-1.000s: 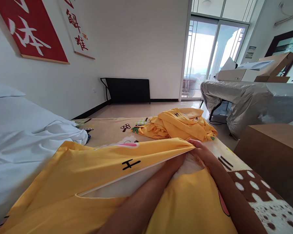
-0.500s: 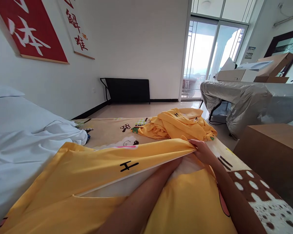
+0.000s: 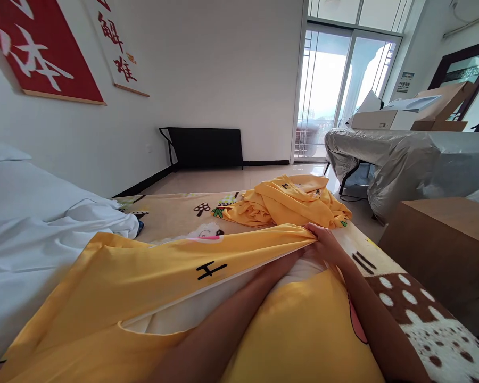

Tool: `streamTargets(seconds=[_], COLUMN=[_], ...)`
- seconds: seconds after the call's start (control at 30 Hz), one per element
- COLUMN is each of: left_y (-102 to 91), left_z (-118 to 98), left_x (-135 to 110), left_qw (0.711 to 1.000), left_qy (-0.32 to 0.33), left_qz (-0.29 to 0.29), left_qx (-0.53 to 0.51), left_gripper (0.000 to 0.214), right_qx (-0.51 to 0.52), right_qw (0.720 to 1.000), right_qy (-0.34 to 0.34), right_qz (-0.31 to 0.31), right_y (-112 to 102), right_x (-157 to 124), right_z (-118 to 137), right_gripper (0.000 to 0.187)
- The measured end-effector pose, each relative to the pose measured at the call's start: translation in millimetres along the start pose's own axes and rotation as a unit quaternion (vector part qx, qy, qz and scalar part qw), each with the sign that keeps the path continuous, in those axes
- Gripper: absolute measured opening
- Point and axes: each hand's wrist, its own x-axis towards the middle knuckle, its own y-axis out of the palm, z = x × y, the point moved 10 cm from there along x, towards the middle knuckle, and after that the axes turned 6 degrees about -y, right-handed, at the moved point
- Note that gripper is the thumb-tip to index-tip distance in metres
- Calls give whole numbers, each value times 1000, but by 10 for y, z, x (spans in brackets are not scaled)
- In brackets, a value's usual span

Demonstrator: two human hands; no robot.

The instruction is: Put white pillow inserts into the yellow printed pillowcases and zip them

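Observation:
A yellow pillowcase [image 3: 151, 276] with a black H-like mark is spread before me, its long slit standing open. White material [image 3: 191, 306] shows inside the slit; I cannot tell whether it is lining or a pillow. My right hand [image 3: 323, 242] is closed on the far right corner of the opening's edge, pinching the cloth and holding it up taut. Into the slit reaches my left forearm [image 3: 239, 303], stretched toward that same corner. The left hand's fingers are hidden by the fabric, close to the right hand.
Beyond lies a crumpled heap of yellow cloth [image 3: 291, 202] on a patterned blanket [image 3: 171, 207]. White bedding [image 3: 43, 213] is at the left. A brown cardboard box [image 3: 443, 239] stands close on the right, before a plastic-covered table [image 3: 403, 143]. A black folded panel [image 3: 205, 148] leans by the wall.
The view has shifted slightly. Near the left end the slit gapes a little wider, showing more white. Both arms keep nearly the same position, the right hand still holding the edge.

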Motion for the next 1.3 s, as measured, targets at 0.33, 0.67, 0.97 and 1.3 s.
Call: streamTargets(seconds=[0.33, 0.67, 0.97, 1.3], left_y=[-13, 16, 165, 202], left_z=[90, -226, -515, -477], left_x=[-33, -314, -339, -296], left_qw=[998, 985, 960, 945], left_qy=[-59, -12, 134, 135], left_qz=[11, -16, 12, 0], left_qx=[-17, 172, 246, 297], left_gripper=[57, 22, 37, 43], right_qx=[19, 26, 28, 85], right_qw=[1000, 998, 998, 994], right_qy=[13, 24, 29, 36], right_qz=[-16, -42, -46, -55], right_y=[-32, -100, -84, -79], right_x=[-9, -7, -4, -17], right_z=[-30, 30, 13, -36], right_gripper=[24, 21, 18, 19])
